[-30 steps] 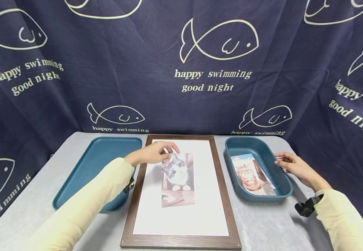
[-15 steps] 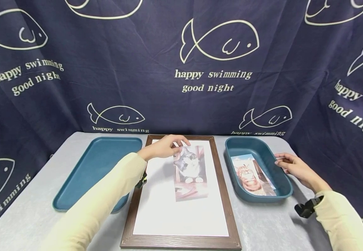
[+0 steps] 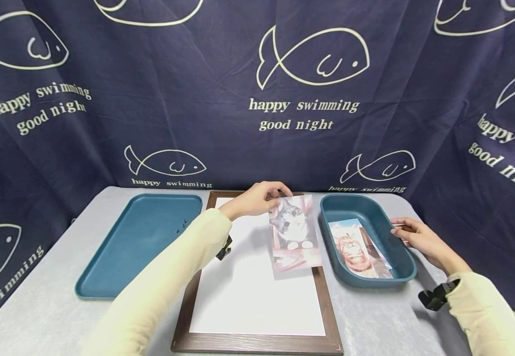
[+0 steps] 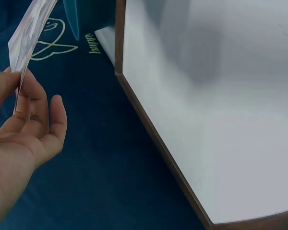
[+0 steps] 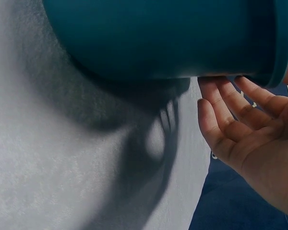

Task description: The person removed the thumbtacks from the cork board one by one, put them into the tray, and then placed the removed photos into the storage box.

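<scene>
Cat photo (image 3: pixel 294 232) | lifted off the frame (image 3: pixel 324 291), now nearer the bin (image 3: pixel 402 254) than a second ago | your left hand (image 3: pixel 257 200) pinches its top edge | your right hand (image 3: pixel 419 239), fingers relaxed, touches the bin's rim; its grip holds nothing

1. A wooden picture frame (image 3: pixel 320 296) lies flat on the grey bench (image 3: pixel 373 321), its white backing showing.
2. The left hand (image 3: pixel 253 200) pinches the top corner of a cat photo (image 3: pixel 293 232), which hangs above the frame's far right part.
3. Right of the frame stands a deep blue tub (image 3: pixel 406 264) with another photo (image 3: pixel 357 247) lying inside.
4. The right hand (image 3: pixel 422 240) rests at the tub's outer rim, on the side away from the frame.
5. Left of the frame lies a shallow blue tray (image 3: pixel 137 242).
</scene>
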`<state>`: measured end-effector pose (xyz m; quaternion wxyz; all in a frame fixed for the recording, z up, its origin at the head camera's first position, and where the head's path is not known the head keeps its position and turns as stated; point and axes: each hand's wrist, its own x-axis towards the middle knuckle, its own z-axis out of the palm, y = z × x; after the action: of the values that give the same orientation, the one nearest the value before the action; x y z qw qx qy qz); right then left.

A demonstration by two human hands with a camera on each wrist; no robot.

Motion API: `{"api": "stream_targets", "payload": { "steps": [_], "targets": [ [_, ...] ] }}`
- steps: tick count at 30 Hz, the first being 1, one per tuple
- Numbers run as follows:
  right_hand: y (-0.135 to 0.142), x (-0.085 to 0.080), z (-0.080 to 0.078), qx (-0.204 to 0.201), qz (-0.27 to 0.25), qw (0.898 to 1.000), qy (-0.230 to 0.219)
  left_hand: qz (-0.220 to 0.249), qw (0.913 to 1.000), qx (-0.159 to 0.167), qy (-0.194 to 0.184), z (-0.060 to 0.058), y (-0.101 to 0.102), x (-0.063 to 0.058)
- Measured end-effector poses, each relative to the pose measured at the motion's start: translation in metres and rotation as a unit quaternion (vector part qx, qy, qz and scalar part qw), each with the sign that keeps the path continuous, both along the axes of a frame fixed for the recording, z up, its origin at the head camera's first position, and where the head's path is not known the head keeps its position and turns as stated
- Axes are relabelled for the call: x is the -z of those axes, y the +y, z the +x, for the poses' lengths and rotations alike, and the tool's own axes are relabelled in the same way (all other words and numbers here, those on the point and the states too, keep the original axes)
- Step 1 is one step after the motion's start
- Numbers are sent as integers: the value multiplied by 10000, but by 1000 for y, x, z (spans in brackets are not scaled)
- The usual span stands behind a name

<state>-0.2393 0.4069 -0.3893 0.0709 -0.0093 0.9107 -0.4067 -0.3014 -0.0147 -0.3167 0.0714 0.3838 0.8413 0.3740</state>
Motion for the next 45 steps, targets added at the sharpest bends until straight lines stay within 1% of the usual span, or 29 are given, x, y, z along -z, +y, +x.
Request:
{"api": "stream_targets", "payload": {
  "steps": [7,13,17,22,27,33,38,45],
  "targets": [
    [-1,0,0,4,70,10000,21,297,9990,-299,152,0,21,-5],
    [-4,-1,0,-18,74,9999,67,531,9975,-411,235,1,37,-9],
    [-4,-1,1,-41,32,9999,131,605,9967,-470,272,1,47,-10],
    [-4,-1,1,-38,34,9999,120,683,9957,-570,266,0,60,-9],
    [-4,0,1,-35,65,9999,98,786,9936,-773,253,-1,72,-7],
    [-4,0,2,-44,-7,9999,150,922,9897,-1000,442,-1,87,-4],
    [-4,1,1,-55,-21,9998,189,996,9885,-1016,521,0,98,0],
    [-4,0,2,-16,-12,9997,223,924,9885,-1022,616,6,114,2]
  ]
}}
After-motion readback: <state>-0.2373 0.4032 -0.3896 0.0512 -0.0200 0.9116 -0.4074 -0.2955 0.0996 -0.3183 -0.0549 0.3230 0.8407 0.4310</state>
